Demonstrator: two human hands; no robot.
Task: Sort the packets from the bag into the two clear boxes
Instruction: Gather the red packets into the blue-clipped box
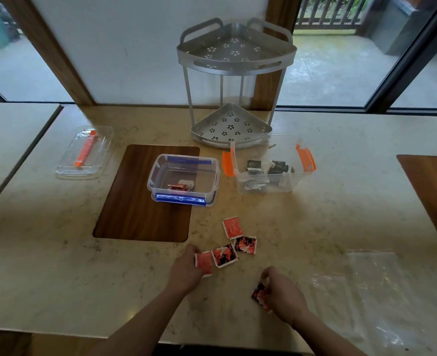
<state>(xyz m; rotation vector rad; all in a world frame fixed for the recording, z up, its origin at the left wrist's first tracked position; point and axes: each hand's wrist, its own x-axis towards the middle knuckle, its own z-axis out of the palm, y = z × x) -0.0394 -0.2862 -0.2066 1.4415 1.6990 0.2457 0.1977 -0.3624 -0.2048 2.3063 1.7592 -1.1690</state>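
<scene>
Three red packets lie loose on the marble counter: one plain red [232,227], two red and black [245,244] [224,255]. My left hand [186,271] grips another red packet [204,262] at its left edge. My right hand [281,294] holds a red and black packet [259,296] just above the counter. The clear box with blue clips [158,173] holds a few red packets. The clear box with orange clips [305,176] holds several dark packets. The empty clear bag [366,291] lies flat at the right.
A clear lid with an orange clip [85,152] lies at the left. A two-tier metal corner rack [234,98] stands behind the boxes. A wooden inset panel [135,214] is under the blue-clip box; another [433,196] is at the right edge.
</scene>
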